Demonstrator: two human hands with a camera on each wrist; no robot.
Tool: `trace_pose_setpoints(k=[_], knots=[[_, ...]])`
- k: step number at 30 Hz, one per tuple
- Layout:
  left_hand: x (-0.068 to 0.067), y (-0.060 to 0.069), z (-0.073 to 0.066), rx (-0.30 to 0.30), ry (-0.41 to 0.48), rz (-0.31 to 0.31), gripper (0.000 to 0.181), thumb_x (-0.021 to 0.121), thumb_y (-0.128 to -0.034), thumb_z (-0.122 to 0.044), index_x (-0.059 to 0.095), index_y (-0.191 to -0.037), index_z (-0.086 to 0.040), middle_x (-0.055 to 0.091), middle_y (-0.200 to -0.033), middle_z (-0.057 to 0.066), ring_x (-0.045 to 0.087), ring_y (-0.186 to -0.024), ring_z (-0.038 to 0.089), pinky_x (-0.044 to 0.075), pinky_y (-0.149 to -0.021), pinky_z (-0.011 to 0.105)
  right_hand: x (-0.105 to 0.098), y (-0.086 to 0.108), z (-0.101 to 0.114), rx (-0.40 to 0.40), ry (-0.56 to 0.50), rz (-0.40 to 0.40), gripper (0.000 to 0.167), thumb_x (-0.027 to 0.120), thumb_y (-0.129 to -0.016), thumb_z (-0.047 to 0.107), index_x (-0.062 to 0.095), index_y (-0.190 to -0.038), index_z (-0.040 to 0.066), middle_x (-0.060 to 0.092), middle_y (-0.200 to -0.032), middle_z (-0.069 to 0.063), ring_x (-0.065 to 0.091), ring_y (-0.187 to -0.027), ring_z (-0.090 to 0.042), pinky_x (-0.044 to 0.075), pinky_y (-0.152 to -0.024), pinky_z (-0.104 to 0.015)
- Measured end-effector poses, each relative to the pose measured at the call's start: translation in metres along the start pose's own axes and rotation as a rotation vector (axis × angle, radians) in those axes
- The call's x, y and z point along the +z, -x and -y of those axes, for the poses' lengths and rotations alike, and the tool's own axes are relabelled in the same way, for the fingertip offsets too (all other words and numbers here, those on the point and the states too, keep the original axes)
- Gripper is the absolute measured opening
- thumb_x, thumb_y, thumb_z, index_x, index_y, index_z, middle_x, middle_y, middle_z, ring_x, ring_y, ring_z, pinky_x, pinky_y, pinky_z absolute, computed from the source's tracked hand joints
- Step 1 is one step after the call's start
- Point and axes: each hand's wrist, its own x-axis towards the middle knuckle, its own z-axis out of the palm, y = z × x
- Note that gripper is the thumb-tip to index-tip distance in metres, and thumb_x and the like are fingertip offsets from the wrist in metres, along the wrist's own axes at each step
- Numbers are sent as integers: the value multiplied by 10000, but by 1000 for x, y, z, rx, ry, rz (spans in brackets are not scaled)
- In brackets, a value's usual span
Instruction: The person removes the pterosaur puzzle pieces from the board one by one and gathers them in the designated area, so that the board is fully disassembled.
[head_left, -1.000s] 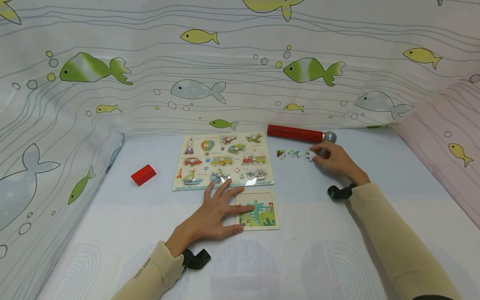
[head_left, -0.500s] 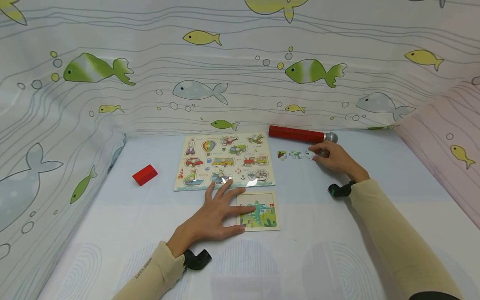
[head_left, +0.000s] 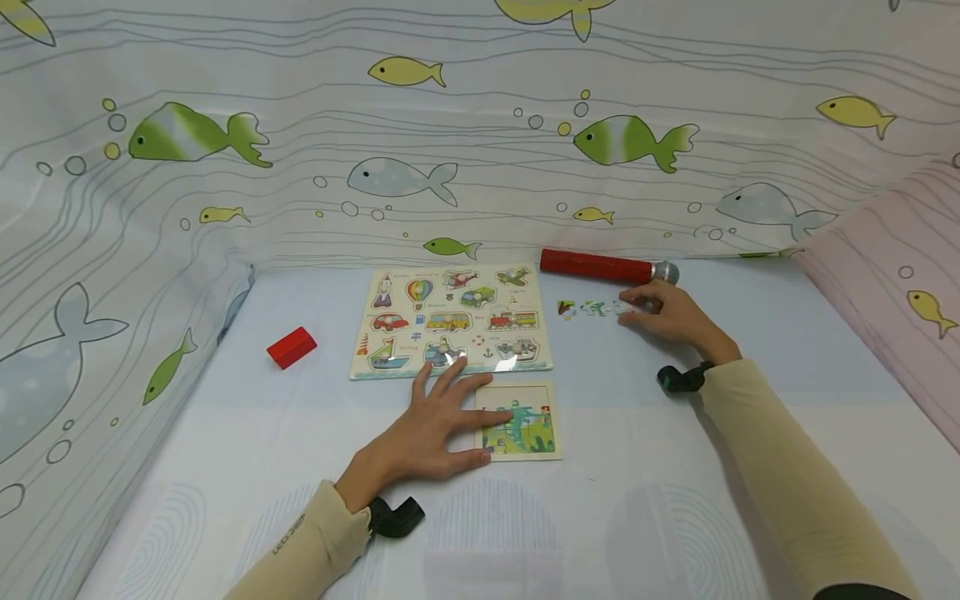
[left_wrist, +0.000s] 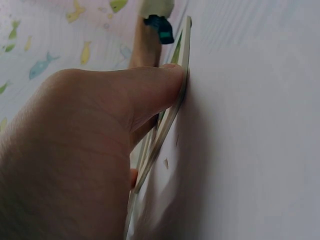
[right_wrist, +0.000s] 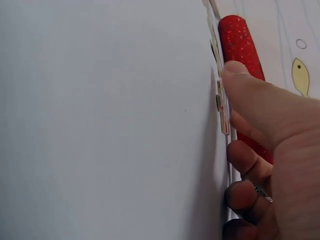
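With its fingers spread, my left hand rests over the left side of a small square dinosaur jigsaw puzzle. The left wrist view shows the thumb against the edge of its thin board. To the right, my right hand pinches a small jigsaw piece between thumb and forefinger, low over the table. A green-and-white piece lies just left of it, and a brown-and-green piece beyond that. The right wrist view shows the pieces only edge-on, so their faces are hidden there.
Behind the left hand lies a larger vehicle peg puzzle. A red toy microphone lies at the back, close behind the right hand. Far left stands a red block. Fish-patterned cloth walls in the table.
The pinched jigsaw piece has shifted slightly left, closer to the green-and-white one. My left hand stays on the dinosaur puzzle. The head view has shifted a little.
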Motion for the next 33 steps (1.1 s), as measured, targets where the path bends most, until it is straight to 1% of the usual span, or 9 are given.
trace_pose_setpoints(k=[6, 12, 16, 20, 22, 25, 29, 31, 33], knots=[[0, 0, 0, 14, -15, -17, 523, 576, -928, -612, 527, -1438, -503, 358, -1640, 24, 131, -1579, 426, 35, -1155, 756, 3, -4, -2, -1, 13, -16, 481, 754, -925, 356, 673, -1321, 96, 589, -1288, -157, 496, -1095, -291, 401, -918, -411], [1, 0, 0, 22, -13, -25, 521, 581, -928, -606, 536, -1434, -495, 361, -1637, 30, 133, -1577, 431, 29, -1154, 755, 4, -4, -4, -28, 26, -30, 473, 743, -937, 346, 670, -1315, 71, 593, -1271, -176, 521, -1115, -306, 414, -939, -431], [0, 0, 0, 24, -21, -25, 522, 579, -928, -609, 534, -1435, -495, 363, -1635, 32, 134, -1576, 433, 34, -1153, 757, 3, -2, -3, -19, 9, -34, 477, 743, -935, 359, 670, -1314, 78, 599, -1281, -172, 526, -1121, -300, 417, -941, -427], [0, 0, 0, 23, -21, -26, 518, 579, -927, -608, 540, -1431, -495, 364, -1635, 32, 141, -1574, 437, 36, -1152, 758, 2, 2, -3, 6, -63, -72, 488, 711, -954, 402, 657, -1337, 105, 626, -1239, -159, 534, -1021, -262, 423, -847, -347], [0, 1, 0, 22, -17, -25, 516, 579, -928, -608, 543, -1429, -493, 363, -1635, 35, 142, -1573, 438, 34, -1153, 759, 2, 6, -5, 22, -110, -111, 475, 677, -975, 415, 650, -1351, 127, 642, -1192, -131, 536, -946, -223, 424, -775, -291], [1, 1, -1, 21, -15, -20, 514, 574, -932, -609, 536, -1432, -497, 358, -1639, 33, 136, -1575, 433, 31, -1154, 761, 2, 12, -9, 45, -191, -165, 483, 632, -994, 451, 638, -1371, 148, 640, -1107, -83, 542, -844, -166, 426, -671, -248], [2, 1, 0, 15, -20, -15, 509, 567, -936, -617, 529, -1432, -510, 351, -1642, 25, 126, -1580, 420, 24, -1158, 757, 5, 17, -10, 78, -302, -208, 503, 603, -990, 515, 636, -1365, 181, 605, -1067, -38, 513, -801, -137, 394, -642, -251], [1, 1, 0, 11, -25, -13, 507, 563, -937, -623, 527, -1431, -514, 346, -1644, 19, 122, -1582, 411, 23, -1160, 754, 9, 18, -6, 71, -335, -224, 499, 604, -989, 514, 644, -1345, 167, 620, -1082, -48, 507, -808, -140, 388, -648, -250], [1, 0, 0, 10, -28, -13, 506, 559, -939, -627, 528, -1431, -514, 342, -1647, 13, 121, -1583, 407, 22, -1162, 752, 14, 19, 1, 49, -340, -238, 474, 612, -990, 499, 664, -1307, 150, 645, -1096, -54, 513, -807, -136, 396, -648, -238]])
